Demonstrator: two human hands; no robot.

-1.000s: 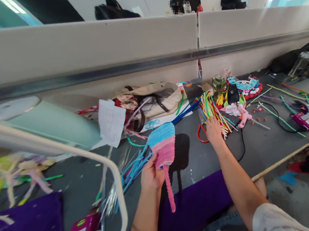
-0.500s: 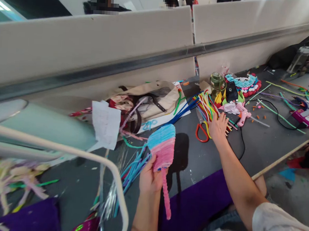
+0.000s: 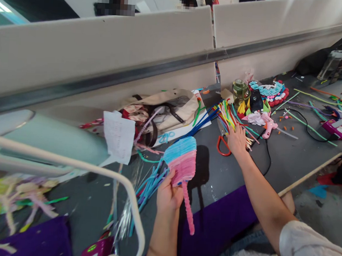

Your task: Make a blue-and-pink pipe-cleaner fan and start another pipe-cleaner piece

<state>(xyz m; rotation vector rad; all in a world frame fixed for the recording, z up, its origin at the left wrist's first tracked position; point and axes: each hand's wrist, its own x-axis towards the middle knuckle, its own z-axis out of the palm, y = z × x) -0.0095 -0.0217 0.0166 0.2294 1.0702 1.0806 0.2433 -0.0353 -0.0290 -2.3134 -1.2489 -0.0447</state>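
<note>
My left hand [image 3: 169,195] grips a flat fan-like piece wrapped in blue and pink pipe cleaners [image 3: 183,159], with one fuzzy pink stem hanging from its lower end. Over to the right, my right hand [image 3: 237,141] rests with fingers apart on a bundle of many-coloured pipe cleaners [image 3: 226,113]. Red-handled scissors [image 3: 223,146] lie just beside that hand, partly under the bundle. Dark blue pipe cleaners [image 3: 198,124] stretch out left of the bundle. More light blue pipe cleaners [image 3: 150,184] lie behind my left wrist.
A pink glue gun [image 3: 269,127] with a black cord lies right of the bundle, near a green jar [image 3: 240,91]. A beige bag [image 3: 178,101] leans by the partition. At left stand a pale machine [image 3: 51,144] and a white bent tube [image 3: 128,187].
My right hand has shifted slightly left, further over the coloured bundle. My left hand and the pink and blue piece have moved a little right, the stem tilting up slightly.
</note>
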